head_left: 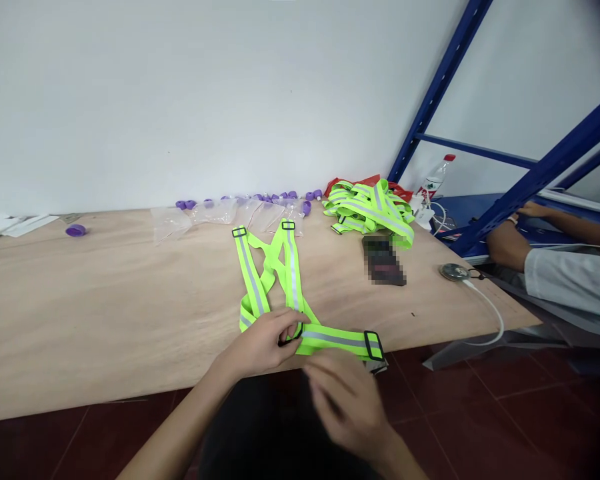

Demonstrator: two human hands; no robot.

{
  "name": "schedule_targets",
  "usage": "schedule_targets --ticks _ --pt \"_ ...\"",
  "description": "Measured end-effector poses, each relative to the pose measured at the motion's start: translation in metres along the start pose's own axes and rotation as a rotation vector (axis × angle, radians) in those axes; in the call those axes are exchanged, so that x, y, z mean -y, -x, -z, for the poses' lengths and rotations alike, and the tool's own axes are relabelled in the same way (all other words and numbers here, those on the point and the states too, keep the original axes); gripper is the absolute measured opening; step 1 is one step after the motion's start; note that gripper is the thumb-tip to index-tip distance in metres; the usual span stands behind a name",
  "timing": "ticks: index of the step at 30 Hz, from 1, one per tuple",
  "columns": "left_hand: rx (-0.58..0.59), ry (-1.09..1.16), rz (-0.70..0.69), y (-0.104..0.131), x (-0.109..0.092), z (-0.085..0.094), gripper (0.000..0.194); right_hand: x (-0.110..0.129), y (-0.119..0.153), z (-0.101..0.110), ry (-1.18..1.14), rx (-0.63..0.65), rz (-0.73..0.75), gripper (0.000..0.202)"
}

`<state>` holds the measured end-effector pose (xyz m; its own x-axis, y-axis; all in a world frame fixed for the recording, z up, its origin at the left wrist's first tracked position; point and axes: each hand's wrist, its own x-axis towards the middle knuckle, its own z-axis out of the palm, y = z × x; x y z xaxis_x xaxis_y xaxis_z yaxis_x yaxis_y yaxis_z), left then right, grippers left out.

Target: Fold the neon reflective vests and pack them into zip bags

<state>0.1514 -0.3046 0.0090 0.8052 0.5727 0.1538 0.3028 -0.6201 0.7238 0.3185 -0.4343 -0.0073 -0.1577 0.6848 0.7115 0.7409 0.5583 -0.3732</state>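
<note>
A neon-yellow reflective vest point(273, 257) made of grey-striped straps lies on the table, its shoulder straps crossing and each topped by a black slider buckle. My left hand point(269, 339) is closed on the lower part of the vest, fingers pinched around a black buckle where the straps meet. The waist strap point(337, 337) runs right from there to another black buckle point(373, 345) at the table's front edge. Just below that strap, my right hand point(347, 393) has bent fingers and is smeared by motion; whether anything is between them is hidden.
Behind the vest are clear plastic bags point(220, 212) and several purple caps point(283, 196). A pile of similar straps point(373, 207) lies at the back right, near a dark pixelated object point(384, 261) and a cabled round device point(454, 272). A blue metal frame point(525, 180) and another person's arm point(510, 243) are at right.
</note>
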Motion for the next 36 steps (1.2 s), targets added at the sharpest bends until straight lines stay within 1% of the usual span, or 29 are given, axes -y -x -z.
schedule_targets --ticks 2,3,4,5,6,7,9,11,12,14,16,18,20,22,24,27,29,33,36 --pt "-0.029 0.024 0.031 0.003 -0.001 -0.002 0.044 -0.020 0.012 0.023 0.260 -0.103 -0.154 0.030" --pt "-0.049 0.027 0.042 0.004 -0.002 -0.003 0.045 -0.032 0.018 0.032 0.382 -0.123 -0.256 0.026" --pt "-0.064 0.021 0.036 0.005 -0.003 -0.003 0.042 -0.043 0.024 0.040 0.471 -0.122 -0.342 0.025" --pt "-0.073 0.006 0.015 0.006 -0.003 -0.004 0.035 -0.054 0.029 0.047 0.516 -0.083 -0.416 0.030" --pt "-0.080 -0.010 -0.012 0.007 -0.003 -0.005 0.028 -0.064 0.034 0.051 0.511 -0.018 -0.459 0.035" --pt "-0.084 -0.026 -0.039 0.007 -0.003 -0.006 0.024 -0.072 0.038 0.055 0.469 0.058 -0.477 0.039" --pt "-0.096 -0.065 -0.078 0.010 -0.001 -0.007 0.023 -0.083 0.043 0.060 0.338 0.215 -0.479 0.044" --pt "-0.101 -0.133 -0.101 0.013 0.000 -0.008 0.024 -0.088 0.045 0.064 0.220 0.323 -0.489 0.050" --pt "-0.099 -0.174 -0.112 0.015 0.001 -0.009 0.026 -0.088 0.044 0.067 0.174 0.355 -0.505 0.054" --pt "-0.082 -0.248 -0.129 0.019 0.002 -0.009 0.029 -0.089 0.041 0.073 0.091 0.402 -0.549 0.055" --pt "-0.066 -0.303 -0.139 0.022 0.002 -0.009 0.032 -0.089 0.037 0.080 0.013 0.425 -0.598 0.050" --pt "-0.064 -0.337 -0.150 0.025 0.000 -0.008 0.032 -0.089 0.032 0.085 -0.075 0.419 -0.644 0.047" --pt "-0.076 -0.375 -0.167 0.027 -0.002 -0.009 0.034 -0.088 0.027 0.087 -0.175 0.373 -0.688 0.047" --pt "-0.090 -0.433 -0.177 0.030 -0.006 -0.013 0.035 -0.087 0.021 0.085 -0.278 0.307 -0.725 0.046" --pt "-0.105 -0.516 -0.154 0.033 -0.010 -0.019 0.039 -0.087 0.014 0.079 -0.363 0.212 -0.734 0.046" --pt "-0.147 -0.635 -0.060 0.039 -0.016 -0.032 0.044 -0.086 -0.001 0.067 -0.469 0.072 -0.680 0.045" --pt "-0.177 -0.678 -0.003 0.042 -0.019 -0.040 0.047 -0.085 -0.013 0.057 -0.523 0.016 -0.637 0.045" --pt "-0.158 -0.677 0.049 0.046 -0.021 -0.048 0.056 -0.072 -0.046 0.035 -0.607 0.001 -0.567 0.048" --pt "-0.130 -0.638 0.066 0.044 -0.021 -0.049 0.057 -0.051 -0.073 0.010 -0.677 0.041 -0.507 0.044"
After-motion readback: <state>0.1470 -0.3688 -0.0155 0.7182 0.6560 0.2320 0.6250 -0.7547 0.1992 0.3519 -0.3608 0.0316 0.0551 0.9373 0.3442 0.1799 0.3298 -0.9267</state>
